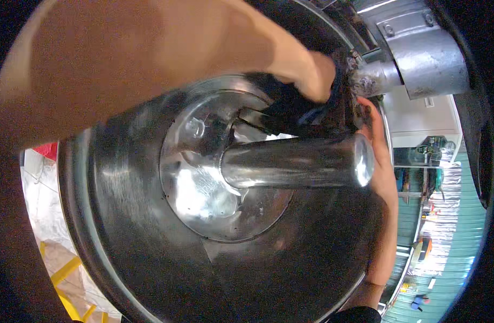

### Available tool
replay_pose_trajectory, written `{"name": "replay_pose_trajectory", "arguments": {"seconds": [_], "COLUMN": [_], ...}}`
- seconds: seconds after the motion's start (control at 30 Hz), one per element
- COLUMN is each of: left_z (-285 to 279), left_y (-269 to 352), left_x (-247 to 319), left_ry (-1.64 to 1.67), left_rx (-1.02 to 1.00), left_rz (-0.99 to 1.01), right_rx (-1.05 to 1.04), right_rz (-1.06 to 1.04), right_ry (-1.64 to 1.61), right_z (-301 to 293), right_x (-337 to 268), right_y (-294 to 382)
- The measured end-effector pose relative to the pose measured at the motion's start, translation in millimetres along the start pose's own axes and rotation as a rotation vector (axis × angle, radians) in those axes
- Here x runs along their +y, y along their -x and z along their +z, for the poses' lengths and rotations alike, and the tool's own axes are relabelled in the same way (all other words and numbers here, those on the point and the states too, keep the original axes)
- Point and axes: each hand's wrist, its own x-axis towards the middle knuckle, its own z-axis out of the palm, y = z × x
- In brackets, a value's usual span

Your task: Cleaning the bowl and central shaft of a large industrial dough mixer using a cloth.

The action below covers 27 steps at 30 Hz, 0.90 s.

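Before me is a large round metal drum or bowl (121, 194), with a shiny disc (206, 189) at its bottom and a thick metal tube (291, 163) rising from it. My left hand (315, 78) reaches over the drum from the upper left, blurred, against a dark blue-black mass, perhaps cloth; its fingers are mostly hidden. My right hand (372, 125) comes up from the lower right along the far rim, fingers curved behind the dark parts beside a soiled metal shaft (372, 78). Whether either hand grips something cannot be told.
A curved metal housing (428, 56) joins the shaft at the upper right. Beyond the drum stand a white cabinet (420, 117) and a teal corrugated wall (469, 242). Yellow tape (65, 270) marks the floor at the lower left, and a red item (47, 151) lies above it.
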Motion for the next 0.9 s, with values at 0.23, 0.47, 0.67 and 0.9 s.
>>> {"name": "replay_pose_trajectory", "arguments": {"seconds": [0.23,0.47,0.67,0.9], "left_z": [-14,10,27,21], "left_y": [-19,-12,-6,33], "left_x": [-19,-36,-42,-26], "left_ry": [0.734,0.744,0.895,1.003], "left_rx": [0.111,-0.181,-0.325,-0.435], "left_rz": [-0.053,0.117,0.217,0.295], "right_rx": [-0.008,0.035,-0.012,-0.047], "right_rz": [0.089,-0.029,0.128,0.028], "right_ry": [-0.035,-0.017,-0.109,0.016], "right_z": [-2,0,-2,-8], "right_x": [-5,1,0,-4], "right_y": [0,-2,0,-1]}}
